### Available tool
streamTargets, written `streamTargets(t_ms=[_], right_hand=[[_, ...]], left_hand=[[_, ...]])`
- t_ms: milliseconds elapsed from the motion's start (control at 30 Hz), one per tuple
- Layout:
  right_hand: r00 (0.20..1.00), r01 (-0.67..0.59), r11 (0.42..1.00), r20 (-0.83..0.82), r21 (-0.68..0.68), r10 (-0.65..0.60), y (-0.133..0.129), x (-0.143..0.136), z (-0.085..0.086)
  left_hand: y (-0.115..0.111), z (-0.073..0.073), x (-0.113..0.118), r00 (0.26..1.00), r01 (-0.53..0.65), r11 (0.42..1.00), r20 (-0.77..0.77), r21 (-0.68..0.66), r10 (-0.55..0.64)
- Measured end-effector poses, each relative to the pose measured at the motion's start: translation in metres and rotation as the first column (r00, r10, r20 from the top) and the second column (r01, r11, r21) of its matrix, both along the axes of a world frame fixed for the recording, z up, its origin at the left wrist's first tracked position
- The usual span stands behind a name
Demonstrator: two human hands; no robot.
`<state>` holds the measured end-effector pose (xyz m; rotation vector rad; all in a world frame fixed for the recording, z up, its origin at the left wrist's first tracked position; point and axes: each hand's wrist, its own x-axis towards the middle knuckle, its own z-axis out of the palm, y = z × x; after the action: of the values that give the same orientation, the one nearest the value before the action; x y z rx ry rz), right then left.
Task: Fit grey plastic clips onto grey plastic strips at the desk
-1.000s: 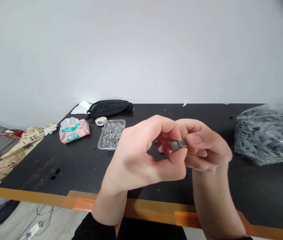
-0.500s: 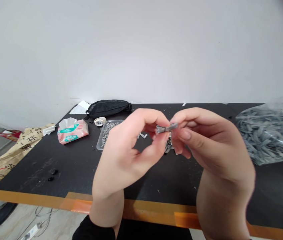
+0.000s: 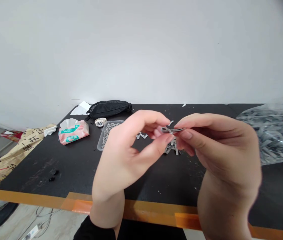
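A small grey strip piece [image 3: 171, 130] is held between both hands above the black table. My left hand [image 3: 128, 156] pinches its left end between thumb and fingers. On its other end, my right hand [image 3: 216, 150] has a pinch of thumb and forefinger. Below and behind the fingers lies a loose pile of grey pieces [image 3: 173, 146], partly hidden. A clear plastic tray [image 3: 99, 143] of small grey pieces stands behind my left hand, which covers part of it.
On the black table [image 3: 68, 173] are a pink tissue pack [image 3: 73, 131], a tape roll [image 3: 100, 122] and a black pouch [image 3: 110, 108]. A clear bag of grey strips [image 3: 279, 133] lies at the right. Tape [image 3: 156, 213] covers the front edge.
My right hand has shifted slightly right, away from my left fingertips. The grey piece has turned and now shows a longer, thinner profile between the hands.
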<state>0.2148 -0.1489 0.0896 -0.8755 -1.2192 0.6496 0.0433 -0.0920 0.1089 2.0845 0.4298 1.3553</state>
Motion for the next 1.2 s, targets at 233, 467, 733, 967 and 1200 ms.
streamTargets(t_ms=[233,467,733,967,1200], right_hand=[[0.996,0.071,0.997,0.046,0.039,-0.073,-0.002,-0.005,0.0],[0.966,0.166,0.985,0.19,0.055,-0.173,-0.003,-0.004,0.0],[0.919,0.323,0.94,0.198,0.115,-0.34,-0.001,-0.01,0.002],[0.919,0.349,0.93,0.15,0.116,-0.364,0.001,-0.013,0.0],[0.925,0.349,0.932,0.12,0.104,-0.36,0.002,-0.012,0.001]], left_hand=[[-0.001,-0.006,0.007,0.986,-0.153,0.988,0.071,0.035,0.15],[0.001,-0.01,0.011,0.981,-0.196,0.975,0.007,0.104,0.196],[0.002,-0.007,0.013,0.98,-0.197,0.973,-0.003,0.119,0.199],[0.002,-0.01,0.015,0.988,-0.155,0.984,0.003,0.085,0.155],[0.001,-0.011,0.017,0.982,-0.187,0.97,0.043,0.158,0.182]])
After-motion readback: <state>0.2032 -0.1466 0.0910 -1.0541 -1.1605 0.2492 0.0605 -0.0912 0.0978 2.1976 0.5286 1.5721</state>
